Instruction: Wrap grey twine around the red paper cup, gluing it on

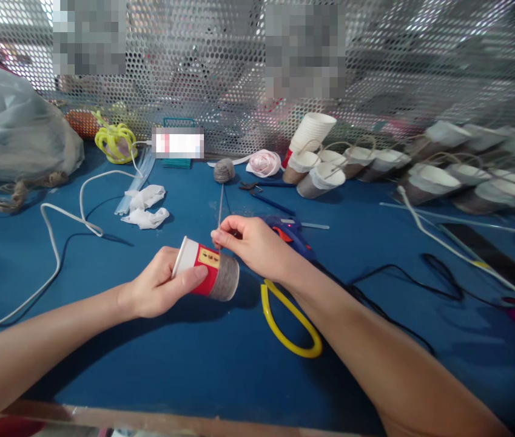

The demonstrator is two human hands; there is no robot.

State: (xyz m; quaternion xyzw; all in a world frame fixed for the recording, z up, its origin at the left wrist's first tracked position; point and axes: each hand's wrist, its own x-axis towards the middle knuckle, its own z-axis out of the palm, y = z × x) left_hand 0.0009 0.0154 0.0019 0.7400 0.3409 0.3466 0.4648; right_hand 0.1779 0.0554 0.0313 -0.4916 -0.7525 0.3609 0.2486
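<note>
The left hand (159, 284) grips a tilted paper cup (210, 280) part-wrapped in grey yarn (227, 279); the right hand (253, 243) seemingly pinches the strand (221, 205) from a ball (224, 171).

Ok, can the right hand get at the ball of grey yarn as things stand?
Probably yes: between the right hand and the ball of grey yarn only the grey strand shows. The hand seems to pinch that strand, so it may first have to let go.

Behind the cup (214, 271) lies the yarn ball (224, 171), pliers (270, 202) to its right.
</note>
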